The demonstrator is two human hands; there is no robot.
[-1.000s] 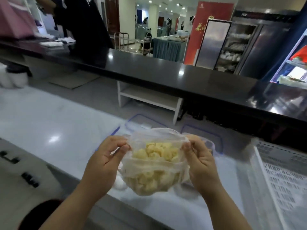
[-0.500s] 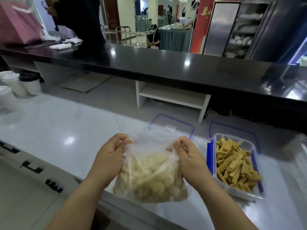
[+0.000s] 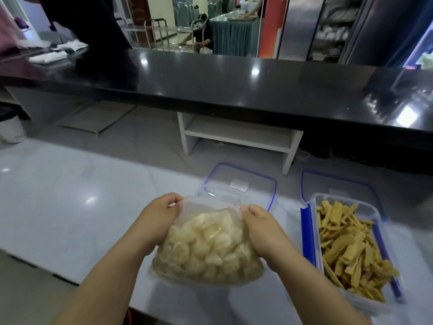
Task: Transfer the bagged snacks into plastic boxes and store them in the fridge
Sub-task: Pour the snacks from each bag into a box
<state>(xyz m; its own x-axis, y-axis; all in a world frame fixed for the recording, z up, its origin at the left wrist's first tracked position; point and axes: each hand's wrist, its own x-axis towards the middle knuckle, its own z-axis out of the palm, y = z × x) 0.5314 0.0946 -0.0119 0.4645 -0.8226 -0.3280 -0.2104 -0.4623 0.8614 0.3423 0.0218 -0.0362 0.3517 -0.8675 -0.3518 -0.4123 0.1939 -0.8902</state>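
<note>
A clear plastic bag of pale round crackers [image 3: 206, 249] hangs over the near edge of the white counter [image 3: 70, 207]. My left hand [image 3: 157, 219] pinches the bag's top left edge. My right hand [image 3: 262, 228] grips the top right edge. Just behind the bag lies a clear box lid with a blue seal [image 3: 241, 184]. To the right stands an open clear plastic box [image 3: 379, 216] with blue clips, filled with yellow-brown snack strips [image 3: 351, 249]. A second blue-rimmed lid [image 3: 337, 184] lies behind that box.
A long black bar top [image 3: 234, 83] runs across above the counter, with a white open shelf [image 3: 236, 134] under it. A white cup [image 3: 11, 130] stands at far left. A person in dark clothes stands behind the bar at upper left.
The view has swung left and down, bringing the box of strips fully into sight at right. The bag hangs lower between both hands, and its top is pulled wider.
</note>
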